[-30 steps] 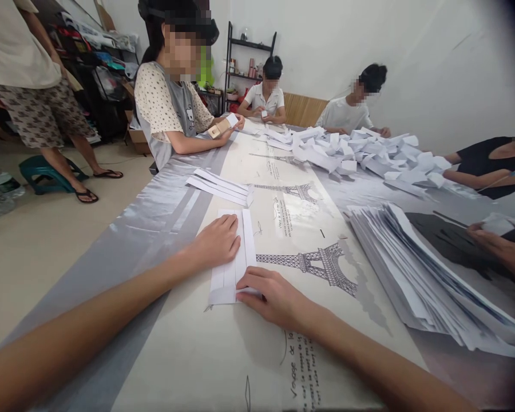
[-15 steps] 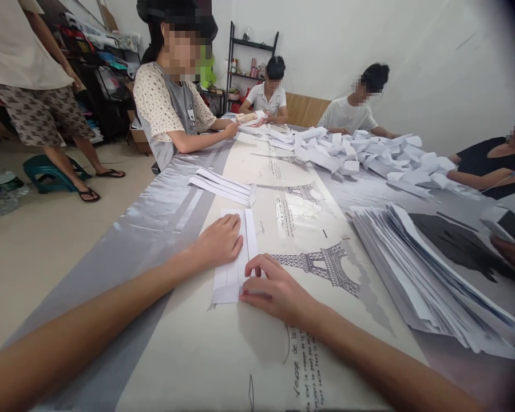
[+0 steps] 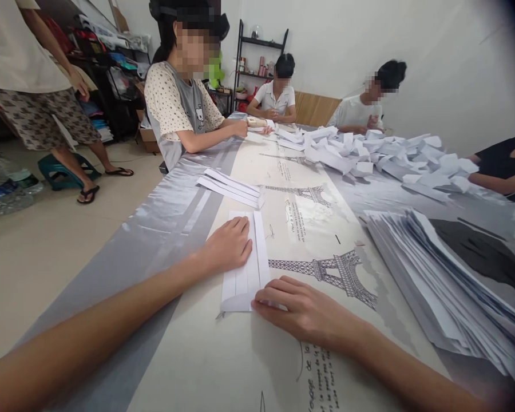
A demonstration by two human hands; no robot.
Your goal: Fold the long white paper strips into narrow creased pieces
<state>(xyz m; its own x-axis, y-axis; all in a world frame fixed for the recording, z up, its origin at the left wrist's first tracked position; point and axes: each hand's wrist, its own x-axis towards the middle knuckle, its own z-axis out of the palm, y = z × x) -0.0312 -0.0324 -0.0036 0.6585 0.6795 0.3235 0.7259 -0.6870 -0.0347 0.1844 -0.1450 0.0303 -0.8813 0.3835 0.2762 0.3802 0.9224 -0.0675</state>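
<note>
Lower centre, the paper strip point(image 3: 251, 280) lay on the bench point(image 3: 206, 355), left hand point(image 3: 228, 247) flat on it, right hand point(image 3: 302, 309) pressing its near end, both grips open. Uneven pressure could skew the crease.

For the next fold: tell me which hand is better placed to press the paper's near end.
Probably right: the right hand touches that end; the left hand lies flat on the paper farther up.

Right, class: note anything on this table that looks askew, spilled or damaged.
Nothing is damaged or spilled. The stack of sheets on the right is splayed into a fan, and the heap of folded pieces at the far end is jumbled. The paper strip under the left hand and right hand lies flat.
</note>
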